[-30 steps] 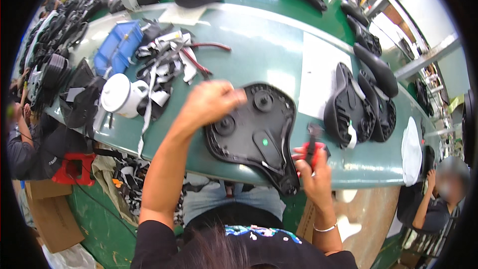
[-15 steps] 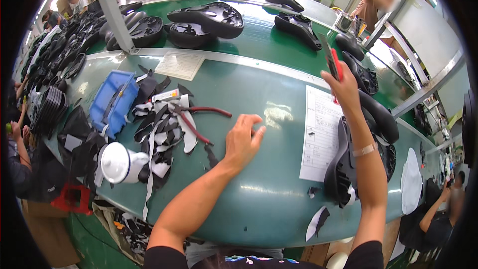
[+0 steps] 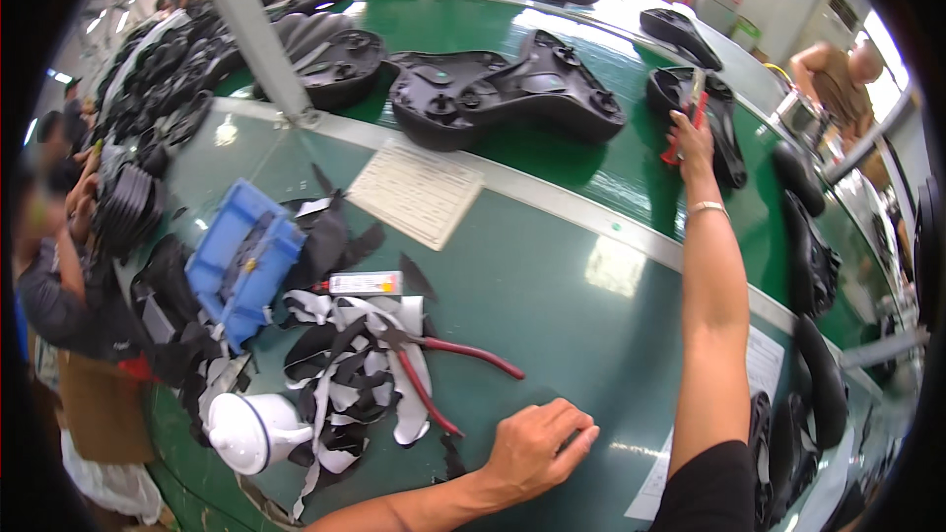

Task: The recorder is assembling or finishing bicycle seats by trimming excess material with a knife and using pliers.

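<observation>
My right arm stretches over the green conveyor, its hand [image 3: 694,142] closed around a red-handled tool [image 3: 701,110] with a pale metal end; its exact kind is not clear. Just beyond is a black bicycle saddle [image 3: 727,128], overlapped by the tool and hand, and I cannot tell whether they touch it. My left hand [image 3: 542,445] hovers over or rests on the green table [image 3: 552,335], fingers loosely curled, thumb apart, nothing visible in it. Red-handled pliers [image 3: 463,356] lie beside it on black and white scraps [image 3: 345,374].
A blue bin [image 3: 229,266], a white enamel mug [image 3: 246,432] and a small tube [image 3: 365,283] sit at left. Paper sheets [image 3: 419,192] lie on the table. Saddles [image 3: 503,94] line the conveyor. A grey post [image 3: 258,49] stands at left; other people work around.
My right hand has reached forward over the conveyor with the red-handled tool. The view has turned, so the table things sit lower and two conveyor saddles have shifted right in the picture.
</observation>
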Demonstrator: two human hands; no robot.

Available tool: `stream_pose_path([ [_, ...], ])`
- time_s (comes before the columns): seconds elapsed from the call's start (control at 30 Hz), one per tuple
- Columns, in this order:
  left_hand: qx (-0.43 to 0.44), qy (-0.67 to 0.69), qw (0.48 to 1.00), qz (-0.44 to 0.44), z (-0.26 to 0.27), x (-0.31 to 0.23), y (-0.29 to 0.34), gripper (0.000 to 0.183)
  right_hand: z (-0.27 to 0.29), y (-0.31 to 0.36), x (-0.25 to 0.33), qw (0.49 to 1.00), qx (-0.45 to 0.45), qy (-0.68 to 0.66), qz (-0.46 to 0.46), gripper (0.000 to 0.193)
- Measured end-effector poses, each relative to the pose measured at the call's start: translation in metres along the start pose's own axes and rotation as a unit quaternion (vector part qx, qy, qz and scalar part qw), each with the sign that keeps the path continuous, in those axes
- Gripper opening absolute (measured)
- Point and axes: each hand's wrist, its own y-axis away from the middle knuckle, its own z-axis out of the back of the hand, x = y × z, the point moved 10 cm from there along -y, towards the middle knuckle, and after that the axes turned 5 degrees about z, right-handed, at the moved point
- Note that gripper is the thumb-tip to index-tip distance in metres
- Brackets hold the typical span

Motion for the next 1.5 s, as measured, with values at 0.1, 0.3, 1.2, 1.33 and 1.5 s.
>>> stream_pose_path([
  [0.1,-0.005,0.002,1.0,-0.005,-0.002,0.004,0.005,0.011,0.011,0.031,0.004,0.998,-0.032,-0.06,-0.014,0.052],
  [0.3,-0.03,0.154,0.987,0.027,0.008,0.008,0.002,0.024,0.06,0.159,0.096,0.978,0.15,-0.032,-0.142,0.028],
  [1.2,0.215,0.25,0.916,0.23,0.057,-0.019,0.093,0.055,0.122,0.588,0.245,0.737,0.371,0.478,0.3,0.061],
  [1.33,0.132,0.245,0.934,0.222,0.071,-0.016,0.111,0.051,0.121,0.636,0.227,0.798,0.317,0.478,0.187,0.073],
  [1.5,-0.025,0.242,0.928,0.284,0.103,0.005,0.168,0.047,0.136,0.691,0.222,0.892,0.275,0.356,0.049,0.062],
])
